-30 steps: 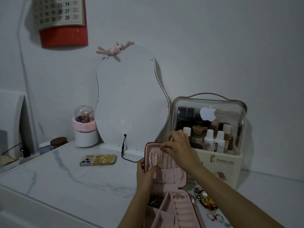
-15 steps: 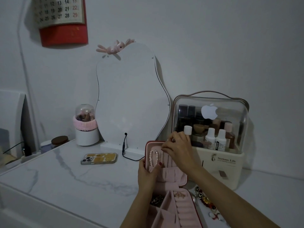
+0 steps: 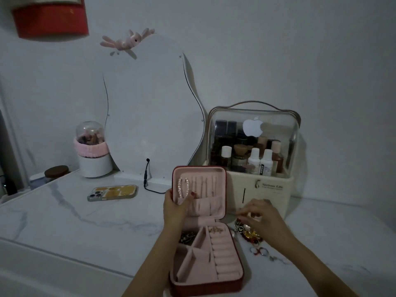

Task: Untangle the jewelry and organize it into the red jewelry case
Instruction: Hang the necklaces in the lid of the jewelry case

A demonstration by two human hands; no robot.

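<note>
I see the red jewelry case (image 3: 205,284) lying open on the white marbled counter (image 3: 75,221), near the front edge and a little right of centre, its pink-lined lid (image 3: 199,174) standing upright at the far side. My left hand (image 3: 174,207) grips the lid's left edge, thumb curled onto the lining beside a pearl bracelet (image 3: 183,187) that hangs in the lid; thin chains (image 3: 205,185) hang just right of it. In the tray's far left compartment sits a dark tangle of jewelry (image 3: 186,236), and a small gold piece (image 3: 216,230) lies in the far compartment to its right, above the row of ring rolls (image 3: 225,256). My right hand (image 3: 260,219) is over the loose pile of jewelry (image 3: 249,232) on the counter just right of the case, fingers curled down toward it; it is blurred and I cannot tell whether it holds anything. A few rings (image 3: 260,251) lie on the counter nearer than that pile. Behind the case stands a cream cosmetics organizer (image 3: 267,187) with a clear dome over bottles. A wavy-edged mirror (image 3: 145,108) leans against the wall to its left, a phone (image 3: 112,192) lies face down on the counter farther left, and a white pot (image 3: 95,166) with a pink band stands at the far left.
</note>
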